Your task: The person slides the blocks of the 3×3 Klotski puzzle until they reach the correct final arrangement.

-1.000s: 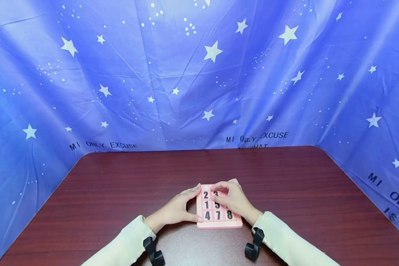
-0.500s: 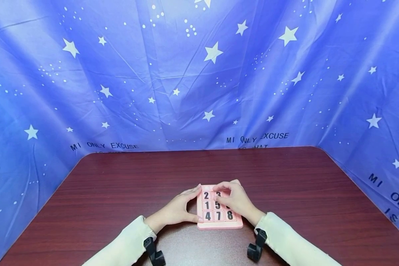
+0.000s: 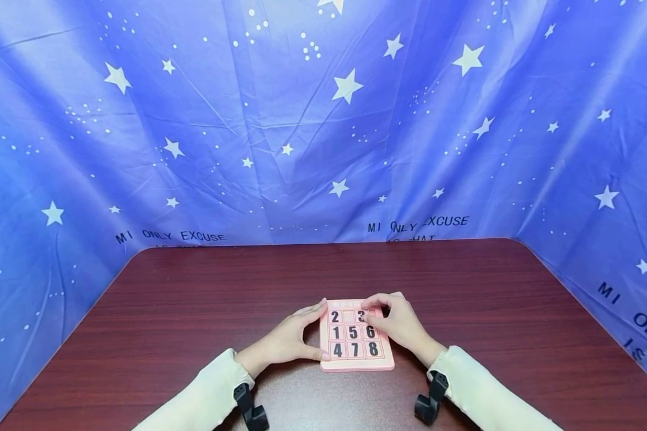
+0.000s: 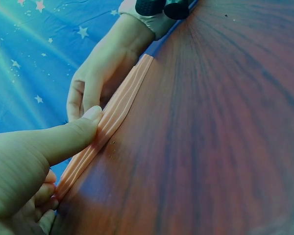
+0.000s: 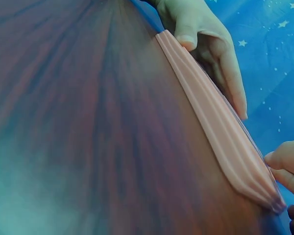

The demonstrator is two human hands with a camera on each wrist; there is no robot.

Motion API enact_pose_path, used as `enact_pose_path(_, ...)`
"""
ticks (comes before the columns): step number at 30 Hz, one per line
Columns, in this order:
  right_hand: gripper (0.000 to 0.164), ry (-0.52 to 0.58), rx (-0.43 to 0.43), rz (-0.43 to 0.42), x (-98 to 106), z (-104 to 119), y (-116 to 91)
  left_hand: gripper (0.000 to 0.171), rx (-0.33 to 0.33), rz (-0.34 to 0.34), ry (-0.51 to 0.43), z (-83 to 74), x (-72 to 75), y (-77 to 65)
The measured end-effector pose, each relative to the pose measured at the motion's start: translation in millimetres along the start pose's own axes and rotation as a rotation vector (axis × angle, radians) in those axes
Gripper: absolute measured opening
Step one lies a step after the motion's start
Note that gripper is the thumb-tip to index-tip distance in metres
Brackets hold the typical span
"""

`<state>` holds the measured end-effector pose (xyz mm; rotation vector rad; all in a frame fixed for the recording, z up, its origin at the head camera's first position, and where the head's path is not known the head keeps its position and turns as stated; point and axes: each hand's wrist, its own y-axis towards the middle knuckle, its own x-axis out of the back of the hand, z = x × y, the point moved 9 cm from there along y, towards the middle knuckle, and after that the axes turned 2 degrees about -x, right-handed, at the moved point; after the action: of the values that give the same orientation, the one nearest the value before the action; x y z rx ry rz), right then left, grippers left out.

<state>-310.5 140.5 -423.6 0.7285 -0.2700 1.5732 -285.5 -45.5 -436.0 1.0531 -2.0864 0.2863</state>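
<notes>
A pink sliding number puzzle (image 3: 350, 364) lies flat on the table, its black-numbered tiles set in rows. My left hand (image 3: 288, 338) grips its left side, thumb at the near corner and fingertips at the far corner. Over the top row, my right hand (image 3: 396, 320) has thumb and index finger on the 3 tile (image 3: 360, 316), which sits right of a gap beside the 2. Rows below read 1 5 6 and 4 7 8. In the left wrist view the left thumb (image 4: 83, 129) presses the puzzle's ridged edge (image 4: 122, 107). The right wrist view shows the right fingertips (image 5: 279, 159) at the puzzle's top face.
The dark red wooden table (image 3: 221, 281) extends around the puzzle. Behind and at both sides hangs a blue curtain (image 3: 280, 120) with white stars. Black wrist cameras (image 3: 431, 398) are strapped over the pale sleeves.
My right hand has moved right, and the 3 tile has slid right with it, opening a gap beside the 2. The 6 is uncovered. My left hand stays put.
</notes>
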Motion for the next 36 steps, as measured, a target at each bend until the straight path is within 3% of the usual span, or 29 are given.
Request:
enact_pose_path(6,0.019,0.016,0.032,-0.032,4.8,-1.7,-2.0,0.097,-0.016,-0.006,-0.003,-0.6,1.5,-0.8)
enact_pose_path(14,0.020,0.057,0.002,-0.065,-4.1,0.5,-2.3,0.097,-0.011,0.007,-0.001,-1.0,0.3,-0.5)
enact_pose_path(24,0.023,0.020,-0.011,-0.044,-13.7,7.2,-0.6,0.097,0.006,0.005,-0.008,-0.2,0.9,-0.3)
enact_pose_path(36,0.021,-0.005,-0.038,-0.058,-5.0,1.3,-2.8,0.097,0.003,0.002,-0.004,0.3,-0.5,-1.2)
